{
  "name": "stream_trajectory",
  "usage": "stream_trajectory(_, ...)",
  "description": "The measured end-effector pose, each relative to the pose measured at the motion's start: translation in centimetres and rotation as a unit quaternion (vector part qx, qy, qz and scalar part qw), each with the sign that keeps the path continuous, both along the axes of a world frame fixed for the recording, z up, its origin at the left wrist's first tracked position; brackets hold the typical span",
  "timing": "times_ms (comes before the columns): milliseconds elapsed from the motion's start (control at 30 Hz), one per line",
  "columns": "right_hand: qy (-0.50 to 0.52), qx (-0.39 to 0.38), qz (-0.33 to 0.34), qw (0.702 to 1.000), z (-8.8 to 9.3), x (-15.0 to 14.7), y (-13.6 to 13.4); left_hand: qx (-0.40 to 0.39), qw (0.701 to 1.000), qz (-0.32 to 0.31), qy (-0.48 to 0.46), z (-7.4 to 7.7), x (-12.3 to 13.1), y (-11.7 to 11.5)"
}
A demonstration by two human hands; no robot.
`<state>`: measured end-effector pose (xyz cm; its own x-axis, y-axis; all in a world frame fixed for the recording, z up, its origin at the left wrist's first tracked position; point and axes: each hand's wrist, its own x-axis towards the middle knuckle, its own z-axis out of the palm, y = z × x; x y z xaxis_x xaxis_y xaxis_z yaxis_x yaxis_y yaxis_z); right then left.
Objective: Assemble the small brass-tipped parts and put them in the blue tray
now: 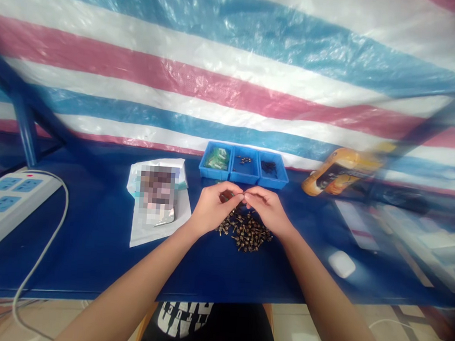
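Note:
My left hand [213,208] and my right hand [267,209] meet above the blue tabletop [89,249], fingertips pinched together on a tiny dark part [243,196] that is mostly hidden. Just below them lies a loose pile of small dark-and-brass screw-like parts [244,234]. Some of the pile may be hidden under my palms. Behind my hands stands a blue three-compartment plastic tray [242,178], holding green packets on the left and small dark parts in the other two compartments.
A white packet [161,233] with a blurred label lies left of my hands, and a white power strip [7,202] with its cable is further left. An orange bottle [340,170] lies back right, near a white mouse [341,264]. A striped tarp hangs behind.

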<state>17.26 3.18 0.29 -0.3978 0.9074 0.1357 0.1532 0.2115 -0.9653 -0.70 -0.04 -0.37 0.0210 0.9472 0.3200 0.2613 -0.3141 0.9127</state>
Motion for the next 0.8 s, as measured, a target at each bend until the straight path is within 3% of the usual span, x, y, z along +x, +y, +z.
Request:
stream_trajectory(333, -0.029, 0.046, -0.011, 0.998, -0.4, 0.1, 0.3, 0.002, 1.0, -0.004, 0.01, -0.1, 0.1, -0.1)
stream_trajectory(600, 0.037, -0.011, -0.015, 0.999, -0.8, 0.0, 0.4, 0.001, 1.0, 0.012, 0.019, 0.2, -0.1, -0.1)
stream_trajectory(800, 0.105, -0.053, -0.047, 0.992, -1.4, -0.1, 0.8, -0.006, 0.997, 0.076, 0.011, -0.1, -0.4, 0.3)
